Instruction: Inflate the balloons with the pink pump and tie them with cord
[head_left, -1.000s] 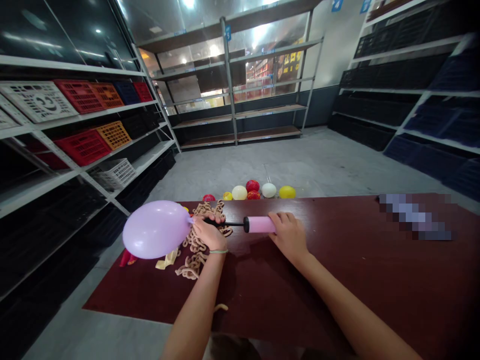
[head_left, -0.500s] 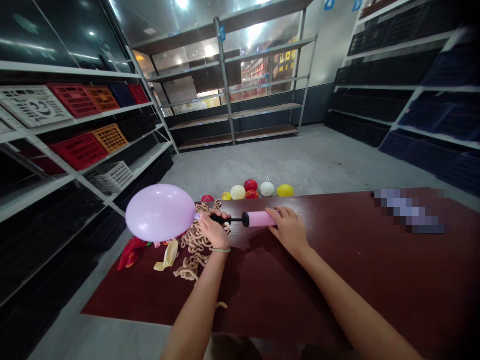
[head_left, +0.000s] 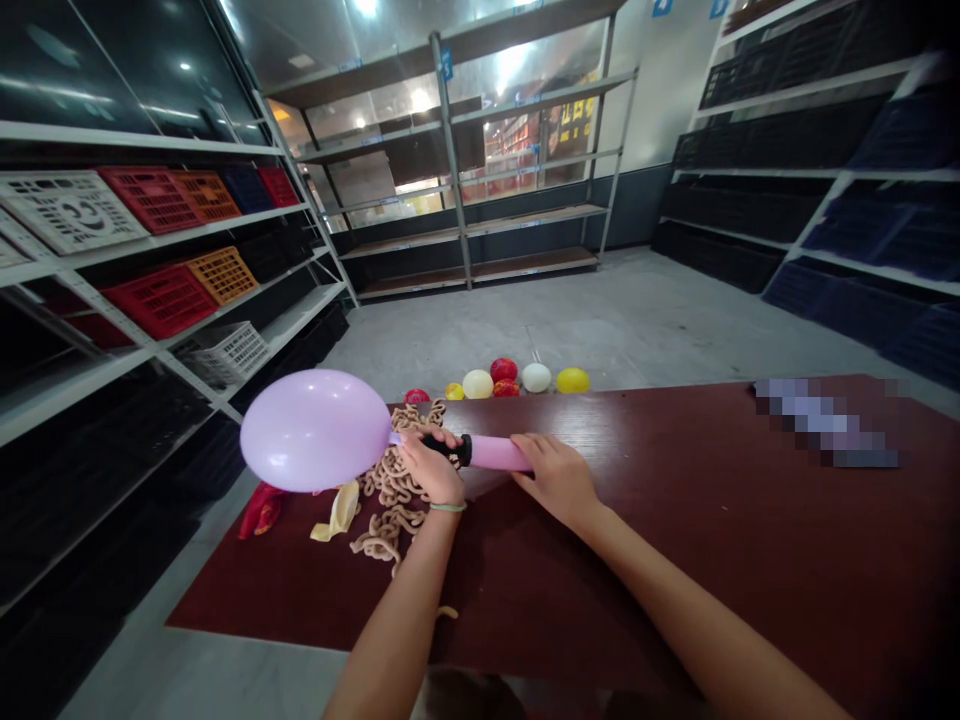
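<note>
A shiny lilac balloon (head_left: 315, 430), swollen with air, sticks out to the left of my left hand (head_left: 433, 470). That hand is closed round the black handle end of a balloon pump, with the balloon's neck at its fingers. My right hand (head_left: 559, 483) grips the pink barrel of the balloon pump (head_left: 495, 453). The barrel's black collar now sits against the handle, and no rod shows between them. Under and beside my left hand lies a heap of beige curly twisted balloons (head_left: 386, 485). A limp pale yellow balloon (head_left: 337, 512) and limp red balloons (head_left: 260, 510) lie to its left.
The dark red table (head_left: 600, 600) carries all this; a pixelated object (head_left: 825, 420) lies at its far right. Beyond the far edge several inflated balloons, one white (head_left: 536, 377), rest on the floor. Shelves with crates (head_left: 161, 300) stand left, more shelving behind and right.
My right hand has pushed the pink barrel left, closing the gap where the pump's rod showed. The lilac balloon looks slightly larger.
</note>
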